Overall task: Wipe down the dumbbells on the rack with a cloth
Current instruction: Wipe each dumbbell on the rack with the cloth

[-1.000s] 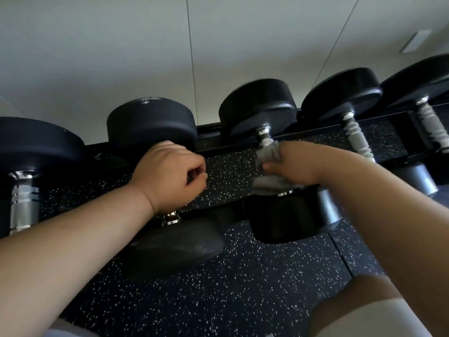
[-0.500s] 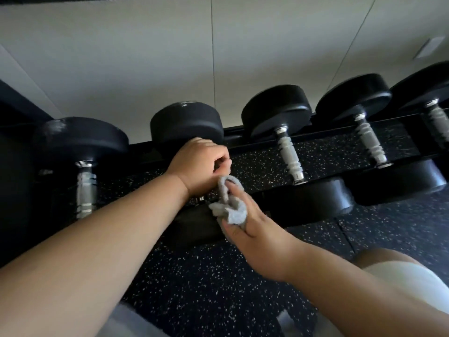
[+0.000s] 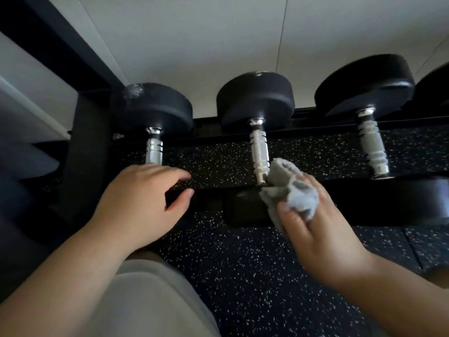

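Three black dumbbells with chrome handles lie on the black rack (image 3: 90, 154): a left one (image 3: 155, 110), a middle one (image 3: 255, 100) and a right one (image 3: 364, 83). My right hand (image 3: 315, 229) grips a bunched grey cloth (image 3: 291, 190) that touches the lower end of the middle dumbbell's handle (image 3: 260, 152). My left hand (image 3: 143, 203) lies over the lower end of the left dumbbell's handle (image 3: 153, 149), its fingers loosely spread, and hides that end and the near head. The middle dumbbell's near head (image 3: 243, 207) is partly behind the cloth.
Black speckled rubber flooring (image 3: 243, 276) runs under and in front of the rack. A pale wall (image 3: 218, 32) stands behind it. A dark frame post (image 3: 60, 40) slants at the upper left. My knee in light fabric (image 3: 150, 300) fills the lower middle. A further dumbbell (image 3: 435, 88) shows at the right edge.
My left hand has let go of the middle dumbbell's handle and moved left to the leftmost dumbbell, fingers now loose. My right hand has brought the cloth up against the middle handle. The view has shifted left.
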Tool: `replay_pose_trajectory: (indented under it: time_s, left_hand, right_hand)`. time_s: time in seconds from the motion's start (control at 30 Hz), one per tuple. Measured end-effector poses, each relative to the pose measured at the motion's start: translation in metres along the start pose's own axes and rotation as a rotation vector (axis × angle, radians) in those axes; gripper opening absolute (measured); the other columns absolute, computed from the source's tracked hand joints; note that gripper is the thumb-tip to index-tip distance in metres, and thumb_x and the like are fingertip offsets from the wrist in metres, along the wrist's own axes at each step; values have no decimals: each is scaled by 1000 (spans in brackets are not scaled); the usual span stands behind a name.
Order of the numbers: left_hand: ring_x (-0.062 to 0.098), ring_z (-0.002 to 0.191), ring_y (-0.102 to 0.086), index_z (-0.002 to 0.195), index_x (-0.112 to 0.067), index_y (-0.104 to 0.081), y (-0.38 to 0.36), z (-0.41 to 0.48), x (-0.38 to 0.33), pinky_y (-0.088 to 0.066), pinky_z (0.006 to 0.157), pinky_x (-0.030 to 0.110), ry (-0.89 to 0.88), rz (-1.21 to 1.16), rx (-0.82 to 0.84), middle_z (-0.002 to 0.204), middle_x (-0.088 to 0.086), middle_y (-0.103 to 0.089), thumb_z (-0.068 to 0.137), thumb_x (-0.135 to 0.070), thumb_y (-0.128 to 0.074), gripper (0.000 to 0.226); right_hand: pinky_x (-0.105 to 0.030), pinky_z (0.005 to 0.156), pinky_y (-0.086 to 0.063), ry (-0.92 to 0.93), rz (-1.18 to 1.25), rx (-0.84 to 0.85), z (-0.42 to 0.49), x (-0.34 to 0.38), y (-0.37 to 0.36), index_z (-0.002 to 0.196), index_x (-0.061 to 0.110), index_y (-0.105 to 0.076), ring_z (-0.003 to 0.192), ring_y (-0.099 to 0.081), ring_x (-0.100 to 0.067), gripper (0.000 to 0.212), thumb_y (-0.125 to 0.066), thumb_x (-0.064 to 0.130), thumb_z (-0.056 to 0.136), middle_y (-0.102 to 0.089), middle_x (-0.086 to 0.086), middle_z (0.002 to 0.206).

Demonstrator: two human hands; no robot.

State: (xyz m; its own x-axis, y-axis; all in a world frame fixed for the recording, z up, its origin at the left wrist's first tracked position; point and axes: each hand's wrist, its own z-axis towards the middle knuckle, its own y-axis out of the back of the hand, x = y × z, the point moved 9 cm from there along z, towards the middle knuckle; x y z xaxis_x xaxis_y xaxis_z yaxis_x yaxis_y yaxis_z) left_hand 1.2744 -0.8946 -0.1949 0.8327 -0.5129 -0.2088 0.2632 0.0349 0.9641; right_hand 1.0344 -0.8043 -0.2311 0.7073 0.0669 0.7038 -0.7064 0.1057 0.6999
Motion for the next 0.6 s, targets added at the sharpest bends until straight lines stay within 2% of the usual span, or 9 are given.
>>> replay_pose_trajectory:
  time_s: [0.07,0.1,0.2,0.33,0.4,0.47,0.53,0.6]
  left_hand:
    - [13,82,-63,116,-24,-75,2,-12,11,-52,76,33,51,-14,-59,97,-9,-73,92,-49,-56,39]
    - [16,85,-66,114,-23,-75,2,-14,12,-54,75,35,68,-10,-81,95,-8,-73,91,-48,-57,39]
    - [20,90,-69,112,-23,-76,-1,-13,10,-57,75,38,74,41,-64,97,-8,-75,91,-50,-56,39]
    - [16,88,-68,110,-28,-75,0,-9,12,-54,69,32,81,42,-52,92,-12,-74,90,-55,-54,41]
    - [15,87,-68,110,-30,-75,0,-10,14,-53,68,31,87,32,-63,92,-14,-74,89,-57,-54,40]
    - [15,86,-68,110,-31,-75,-1,-11,15,-52,67,31,95,29,-71,90,-14,-73,89,-59,-52,42]
    - [17,83,-68,108,-31,-75,-2,-11,16,-52,66,32,103,28,-79,87,-13,-73,88,-60,-50,43]
    - [19,83,-68,107,-31,-75,-2,-12,18,-52,65,32,109,22,-80,86,-12,-73,87,-60,-49,43]
  right_hand:
    - [-51,118,-35,149,-380,41,2,29,-21,141,21,-58,139,-44,-30,62,-38,60,97,-54,-5,143]
    - [-57,118,-34,155,-502,60,5,36,-31,146,14,-53,141,-43,-36,70,-43,58,92,-53,-9,144]
    - [-54,112,-41,261,-608,127,13,41,-38,145,10,-53,131,-52,-37,76,-49,54,83,-57,-11,139]
    - [-52,110,-44,479,-453,229,7,17,-15,146,10,-53,131,-53,-34,59,-49,44,98,-56,-9,141]
    - [-51,112,-43,462,-425,260,4,13,-12,146,9,-51,131,-52,-32,55,-46,39,100,-54,-8,141]
    - [-52,110,-44,338,-473,236,8,22,-16,147,14,-50,128,-51,-31,60,-47,44,95,-54,-4,139]
    - [-53,107,-44,245,-623,227,18,50,-30,146,24,-50,125,-52,-30,64,-48,52,88,-56,-1,137]
    - [-53,104,-38,262,-835,354,29,77,-65,144,24,-45,122,-49,-33,59,-48,50,91,-53,-4,136]
